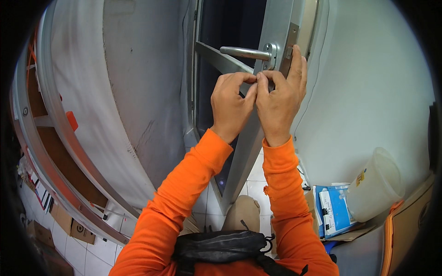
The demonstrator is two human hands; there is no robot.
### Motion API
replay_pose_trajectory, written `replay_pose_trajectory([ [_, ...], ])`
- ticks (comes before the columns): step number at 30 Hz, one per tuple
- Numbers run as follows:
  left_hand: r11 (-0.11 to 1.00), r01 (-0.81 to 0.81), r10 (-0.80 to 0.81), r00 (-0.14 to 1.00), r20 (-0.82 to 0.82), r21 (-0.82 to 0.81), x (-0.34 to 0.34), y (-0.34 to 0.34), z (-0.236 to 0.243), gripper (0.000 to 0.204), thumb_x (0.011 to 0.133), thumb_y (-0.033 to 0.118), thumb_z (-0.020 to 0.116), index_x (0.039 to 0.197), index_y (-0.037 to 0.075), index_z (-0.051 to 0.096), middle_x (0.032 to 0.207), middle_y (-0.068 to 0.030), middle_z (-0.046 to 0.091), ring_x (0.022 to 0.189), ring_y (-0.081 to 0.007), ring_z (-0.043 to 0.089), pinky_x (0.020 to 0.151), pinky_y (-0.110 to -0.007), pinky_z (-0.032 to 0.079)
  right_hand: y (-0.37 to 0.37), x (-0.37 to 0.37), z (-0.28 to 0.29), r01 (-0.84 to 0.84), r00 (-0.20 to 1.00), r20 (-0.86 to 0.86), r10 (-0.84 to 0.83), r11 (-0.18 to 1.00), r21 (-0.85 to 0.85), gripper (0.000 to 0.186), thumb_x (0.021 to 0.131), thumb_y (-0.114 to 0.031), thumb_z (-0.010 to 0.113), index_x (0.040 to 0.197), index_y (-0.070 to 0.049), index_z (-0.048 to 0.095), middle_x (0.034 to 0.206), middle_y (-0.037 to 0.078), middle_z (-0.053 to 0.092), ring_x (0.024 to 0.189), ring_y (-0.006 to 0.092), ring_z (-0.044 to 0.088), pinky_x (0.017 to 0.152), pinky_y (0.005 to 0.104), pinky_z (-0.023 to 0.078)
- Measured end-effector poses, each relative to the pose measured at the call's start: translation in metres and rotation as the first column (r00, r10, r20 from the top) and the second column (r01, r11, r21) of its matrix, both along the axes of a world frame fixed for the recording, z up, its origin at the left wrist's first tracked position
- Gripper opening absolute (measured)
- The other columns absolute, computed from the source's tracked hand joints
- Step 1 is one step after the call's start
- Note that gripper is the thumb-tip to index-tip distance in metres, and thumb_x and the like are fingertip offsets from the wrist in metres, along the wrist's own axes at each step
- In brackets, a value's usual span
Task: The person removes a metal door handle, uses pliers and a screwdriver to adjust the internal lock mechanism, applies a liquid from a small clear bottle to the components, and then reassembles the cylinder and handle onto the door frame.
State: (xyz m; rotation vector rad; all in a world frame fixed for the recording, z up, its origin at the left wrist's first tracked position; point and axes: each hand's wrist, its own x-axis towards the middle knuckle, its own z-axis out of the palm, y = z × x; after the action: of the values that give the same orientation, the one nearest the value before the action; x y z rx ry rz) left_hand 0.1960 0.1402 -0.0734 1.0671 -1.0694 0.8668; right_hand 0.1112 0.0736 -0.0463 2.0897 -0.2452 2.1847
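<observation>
An aluminium-framed door (282, 14) with dark glass stands ajar in front of me. Its metal lever handle (244, 52) points left from an oval plate, just above my hands. My left hand (232, 102) is closed in a pinch, thumb against forefinger, below the handle. Fingertip to fingertip with it, my right hand (280, 100) also pinches with thumb and forefinger. What the pinched tips hold, if anything, is hidden or too small to name. The right hand's other fingers stretch up along the door's edge, by the lock faceplate (293, 33).
On the right, a translucent plastic bin (375, 188) leans over blue folders (338, 207) by the white wall. A metal ladder-like frame (62, 119) rises on the left, with a cardboard box (73, 225) on the tiled floor (99, 255). A black waist bag (221, 246) hangs at my front.
</observation>
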Motion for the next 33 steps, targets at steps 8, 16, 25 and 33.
replay_pose_trajectory([
  [8, 0.892, 0.452, -0.420, 0.832, -0.362, 0.004, 0.000, -0.010, -0.005, 0.018, 0.097, 0.016, 0.072, 0.106, 0.002, 0.077, 0.091, -0.0027, 0.074, 0.073, -0.0115, 0.064, 0.067, -0.023, 0.050, 0.000, -0.002, -0.004, -0.048, 0.999, -0.002, 0.048, 0.999, -0.007, 0.009, 0.087, -0.010, 0.075, 0.090, -0.002, 0.078, 0.162, 0.017, 0.042, 0.153, 0.0401, 0.031, 0.122, 0.0500, 0.028],
  [16, 0.487, 0.873, -0.596, 0.301, -0.744, -0.037, 0.002, 0.017, 0.019, 0.021, 0.103, 0.027, 0.063, 0.107, 0.009, 0.074, 0.089, 0.0074, 0.062, 0.073, -0.0047, 0.045, 0.065, -0.021, 0.037, 0.024, -0.035, -0.030, -0.504, 0.856, 0.172, 0.488, 0.712, 0.488, 0.013, 0.093, -0.009, 0.072, 0.102, -0.002, 0.075, 0.107, 0.013, 0.069, 0.093, 0.0215, 0.067, 0.079, 0.0312, 0.054],
  [25, 0.417, 0.909, -0.621, 0.299, -0.724, 0.017, 0.020, 0.013, 0.020, 0.026, 0.103, 0.031, 0.063, 0.108, 0.007, 0.072, 0.090, 0.0011, 0.068, 0.077, -0.0075, 0.057, 0.069, -0.023, 0.042, 0.019, 0.001, -0.032, -0.317, 0.944, 0.178, 0.279, 0.916, 0.247, 0.010, 0.088, -0.007, 0.077, 0.095, -0.007, 0.071, 0.077, 0.002, 0.068, 0.065, 0.0160, 0.065, 0.060, 0.0306, 0.051],
  [33, 0.704, 0.658, -0.443, 0.700, -0.560, 0.266, 0.018, 0.021, 0.052, 0.029, 0.089, 0.025, 0.084, 0.101, 0.000, 0.076, 0.088, -0.0051, 0.073, 0.080, -0.0101, 0.065, 0.068, -0.024, 0.050, 0.010, 0.006, -0.030, -0.110, 0.980, 0.169, 0.109, 0.994, -0.005, 0.015, 0.085, -0.006, 0.078, 0.098, -0.010, 0.072, 0.078, 0.001, 0.067, 0.063, 0.0179, 0.063, 0.057, 0.0329, 0.050],
])
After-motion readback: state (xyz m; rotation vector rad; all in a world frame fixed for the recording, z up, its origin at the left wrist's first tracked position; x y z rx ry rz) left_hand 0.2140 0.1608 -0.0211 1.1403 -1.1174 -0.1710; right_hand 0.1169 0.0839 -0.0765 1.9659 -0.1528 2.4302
